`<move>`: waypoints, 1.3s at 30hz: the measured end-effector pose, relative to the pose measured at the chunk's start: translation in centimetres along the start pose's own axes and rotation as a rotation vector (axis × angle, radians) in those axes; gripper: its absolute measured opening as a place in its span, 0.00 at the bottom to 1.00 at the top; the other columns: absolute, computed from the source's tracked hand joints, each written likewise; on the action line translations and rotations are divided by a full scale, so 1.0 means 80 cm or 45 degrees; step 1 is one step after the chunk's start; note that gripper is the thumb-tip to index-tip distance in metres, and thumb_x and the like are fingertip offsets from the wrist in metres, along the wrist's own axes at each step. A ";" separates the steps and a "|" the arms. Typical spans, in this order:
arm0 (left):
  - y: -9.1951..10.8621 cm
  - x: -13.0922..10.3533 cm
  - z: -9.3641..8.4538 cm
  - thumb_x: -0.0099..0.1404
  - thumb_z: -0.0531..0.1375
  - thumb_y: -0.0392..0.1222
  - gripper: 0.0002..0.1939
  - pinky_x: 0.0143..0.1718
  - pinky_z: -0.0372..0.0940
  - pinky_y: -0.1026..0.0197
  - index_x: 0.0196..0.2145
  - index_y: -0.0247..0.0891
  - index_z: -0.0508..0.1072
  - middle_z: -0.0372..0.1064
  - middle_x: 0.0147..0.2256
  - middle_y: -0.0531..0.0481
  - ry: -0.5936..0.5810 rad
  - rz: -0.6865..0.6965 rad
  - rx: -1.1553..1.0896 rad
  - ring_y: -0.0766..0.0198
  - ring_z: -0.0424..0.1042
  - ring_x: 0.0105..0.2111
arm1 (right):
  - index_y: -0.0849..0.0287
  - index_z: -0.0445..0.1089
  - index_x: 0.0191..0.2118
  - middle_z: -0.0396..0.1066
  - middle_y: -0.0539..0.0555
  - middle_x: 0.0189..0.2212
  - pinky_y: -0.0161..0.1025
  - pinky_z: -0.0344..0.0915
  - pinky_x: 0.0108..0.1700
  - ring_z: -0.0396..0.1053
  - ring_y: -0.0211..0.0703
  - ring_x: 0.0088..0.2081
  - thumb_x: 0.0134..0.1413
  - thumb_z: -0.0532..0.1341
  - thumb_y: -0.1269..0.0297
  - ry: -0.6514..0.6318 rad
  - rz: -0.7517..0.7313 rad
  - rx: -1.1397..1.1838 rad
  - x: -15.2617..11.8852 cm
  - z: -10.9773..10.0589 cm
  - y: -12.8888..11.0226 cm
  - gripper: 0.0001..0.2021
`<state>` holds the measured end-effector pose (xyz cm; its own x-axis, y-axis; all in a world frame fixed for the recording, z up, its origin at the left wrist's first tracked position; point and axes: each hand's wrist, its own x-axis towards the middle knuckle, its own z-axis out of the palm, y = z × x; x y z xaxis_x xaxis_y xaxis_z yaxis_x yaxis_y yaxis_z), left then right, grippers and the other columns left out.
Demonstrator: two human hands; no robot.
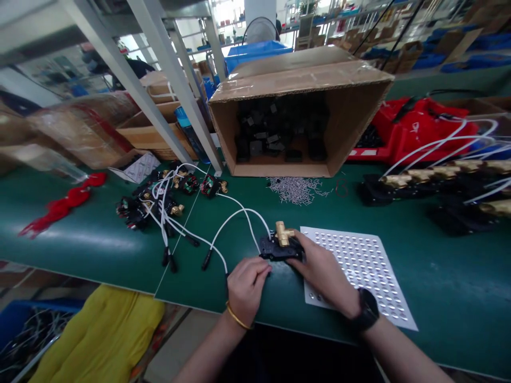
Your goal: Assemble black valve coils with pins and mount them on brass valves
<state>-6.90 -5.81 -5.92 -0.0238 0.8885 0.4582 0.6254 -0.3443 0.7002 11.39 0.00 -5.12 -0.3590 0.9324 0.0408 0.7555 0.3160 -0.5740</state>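
My right hand (321, 266) grips a black valve housing (275, 248) by its right end, thumb above and fingers beneath. A brass tee fitting (283, 234) stands up from the top of that housing, and a white cable (249, 210) loops out of it to the left, ending in a black plug (206, 259). Just left of the housing, my left hand (248, 284) is closed, fingertips pinched close to the housing's lower edge. What it holds is hidden. Under my right forearm lies a white sheet (359, 266) with rows of round silvery pieces.
A pile of screws (297, 190) lies before an open cardboard box (339, 122) of black parts. Wired brass-and-black assemblies (151, 205) are heaped at left; finished-looking valve units (423, 178) line the right beside a red bin (423, 127). A metal post (179, 80) rises behind the bench.
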 end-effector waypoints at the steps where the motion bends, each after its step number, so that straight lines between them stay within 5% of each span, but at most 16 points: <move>1: -0.002 -0.001 0.005 0.60 0.58 0.33 0.04 0.37 0.67 0.62 0.31 0.37 0.73 0.73 0.31 0.49 -0.033 0.052 0.045 0.64 0.72 0.33 | 0.57 0.53 0.56 0.68 0.58 0.47 0.47 0.67 0.38 0.70 0.56 0.42 0.49 0.60 0.66 0.014 0.017 -0.028 0.000 0.004 -0.002 0.27; 15: -0.014 0.027 -0.001 0.65 0.53 0.37 0.08 0.34 0.65 0.61 0.31 0.35 0.70 0.72 0.27 0.49 -0.234 0.456 0.577 0.63 0.71 0.29 | 0.57 0.55 0.54 0.72 0.58 0.38 0.42 0.64 0.31 0.72 0.55 0.35 0.48 0.60 0.62 0.098 0.038 -0.097 -0.009 0.013 -0.001 0.27; 21: -0.020 0.040 -0.003 0.64 0.54 0.39 0.09 0.31 0.63 0.63 0.29 0.34 0.70 0.70 0.25 0.50 -0.250 0.547 0.551 0.65 0.69 0.26 | 0.57 0.56 0.53 0.71 0.58 0.39 0.42 0.65 0.31 0.72 0.55 0.35 0.47 0.61 0.63 0.107 0.026 -0.075 -0.009 0.010 -0.003 0.26; 28: -0.022 0.036 0.007 0.60 0.60 0.42 0.10 0.29 0.59 0.63 0.23 0.36 0.68 0.68 0.22 0.52 -0.284 0.248 0.476 0.65 0.67 0.25 | 0.57 0.56 0.54 0.71 0.58 0.38 0.44 0.65 0.33 0.72 0.56 0.36 0.48 0.62 0.64 0.088 0.056 -0.046 -0.012 0.008 -0.006 0.26; 32: -0.015 0.035 -0.003 0.49 0.67 0.47 0.16 0.27 0.57 0.62 0.23 0.37 0.64 0.64 0.23 0.53 -0.265 -0.180 0.391 0.64 0.64 0.25 | 0.56 0.56 0.55 0.71 0.59 0.41 0.46 0.65 0.36 0.71 0.56 0.39 0.47 0.62 0.65 0.043 0.111 0.001 -0.011 0.004 -0.005 0.27; 36: -0.007 0.065 -0.029 0.58 0.56 0.55 0.20 0.19 0.56 0.66 0.41 0.38 0.63 0.68 0.34 0.48 -0.023 -0.876 -0.493 0.70 0.59 0.19 | 0.56 0.49 0.60 0.62 0.61 0.53 0.46 0.63 0.45 0.66 0.55 0.48 0.42 0.66 0.65 0.029 0.126 0.120 -0.009 -0.014 -0.010 0.39; 39: -0.006 0.110 -0.036 0.63 0.52 0.49 0.16 0.17 0.56 0.69 0.43 0.34 0.64 0.67 0.42 0.38 -0.164 -1.291 -1.208 0.75 0.56 0.17 | 0.54 0.51 0.59 0.64 0.57 0.52 0.44 0.62 0.46 0.65 0.53 0.49 0.40 0.67 0.65 -0.028 0.032 0.141 -0.005 -0.022 -0.015 0.38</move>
<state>-9.67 1.29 -0.67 -0.0393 0.8749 -0.4827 -0.3833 0.4329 0.8159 11.60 -0.44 -3.00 -0.3533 0.9355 0.0083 0.6996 0.2701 -0.6615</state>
